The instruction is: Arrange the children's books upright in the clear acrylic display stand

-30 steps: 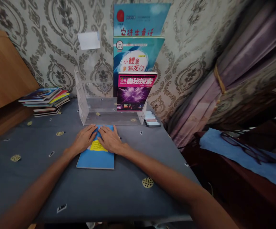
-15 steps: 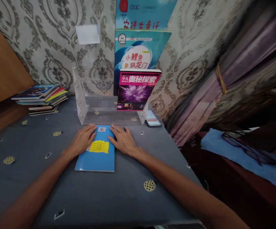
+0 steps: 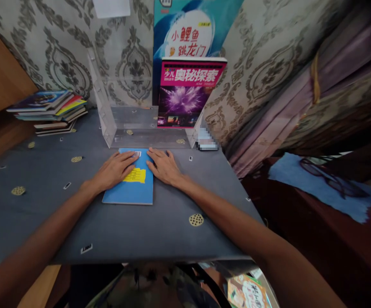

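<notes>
A blue book [image 3: 129, 196] with a yellow text patch and a barcode lies flat on the grey patterned tablecloth [image 3: 172, 239]. My left hand [image 3: 116, 169] rests on its left part, fingers stretched across the cover and partly over the barcode. Along the book's right edge lies my right hand [image 3: 164, 166], fingers extended and touching the cover. Just beyond the book stands a clear acrylic book rack [image 3: 146, 139]. On its right side it holds a magenta and black book [image 3: 188, 94], with a teal book [image 3: 191, 30] behind and higher.
A stack of books [image 3: 48, 111] sits at the back left. A phone-like object [image 3: 207, 141], partly blurred out, lies right of the rack. Past the table's right edge are a curtain [image 3: 288, 102] and a blue cloth [image 3: 301, 179] with glasses [image 3: 333, 175] on it.
The view has tilted down, bringing the table's front edge into sight. My left hand has slid further right over the book, now partly covering the barcode. My right hand stays at the right edge.
</notes>
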`<state>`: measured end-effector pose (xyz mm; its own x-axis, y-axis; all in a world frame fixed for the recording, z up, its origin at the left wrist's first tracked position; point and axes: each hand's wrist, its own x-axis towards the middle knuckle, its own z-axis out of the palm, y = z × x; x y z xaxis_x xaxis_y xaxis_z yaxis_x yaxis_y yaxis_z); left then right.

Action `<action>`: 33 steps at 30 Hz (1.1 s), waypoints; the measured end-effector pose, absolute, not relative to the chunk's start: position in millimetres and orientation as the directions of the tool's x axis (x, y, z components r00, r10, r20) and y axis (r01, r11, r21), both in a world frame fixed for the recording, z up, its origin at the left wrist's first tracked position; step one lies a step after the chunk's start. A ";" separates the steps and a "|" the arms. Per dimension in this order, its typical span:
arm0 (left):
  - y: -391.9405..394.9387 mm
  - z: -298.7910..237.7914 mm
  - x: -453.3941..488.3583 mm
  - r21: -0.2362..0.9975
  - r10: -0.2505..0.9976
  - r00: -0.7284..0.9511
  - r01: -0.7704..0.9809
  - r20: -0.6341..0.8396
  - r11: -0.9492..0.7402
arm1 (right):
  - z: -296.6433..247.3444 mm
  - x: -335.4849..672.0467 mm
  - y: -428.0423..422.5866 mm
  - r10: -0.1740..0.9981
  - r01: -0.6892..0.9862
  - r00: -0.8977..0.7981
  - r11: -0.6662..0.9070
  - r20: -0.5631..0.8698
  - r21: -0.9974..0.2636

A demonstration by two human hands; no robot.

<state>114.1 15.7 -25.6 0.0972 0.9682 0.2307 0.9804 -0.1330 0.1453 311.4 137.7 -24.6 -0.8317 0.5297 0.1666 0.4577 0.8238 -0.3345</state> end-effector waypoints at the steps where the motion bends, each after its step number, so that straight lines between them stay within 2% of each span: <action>1: 12.5 -24.9 117.8 0.155 0.967 0.126 0.974 0.220 -0.162 | -24.9 311.5 138.0 0.527 0.454 -0.833 0.826 0.170 -0.335; 15: -47.0 -6.9 166.7 0.311 0.903 0.404 0.848 0.146 -0.429 | -23.4 312.3 135.9 0.533 0.460 -0.831 0.821 0.162 -0.338; 28: -47.5 -2.3 166.1 0.381 0.920 0.369 0.838 0.129 -0.389 | -28.5 312.4 137.5 0.526 0.450 -0.829 0.829 0.191 -0.331; 33: -13.2 -15.1 117.9 0.330 0.961 0.171 0.914 0.215 -0.237 | -29.0 311.8 138.2 0.515 0.441 -0.834 0.838 0.197 -0.323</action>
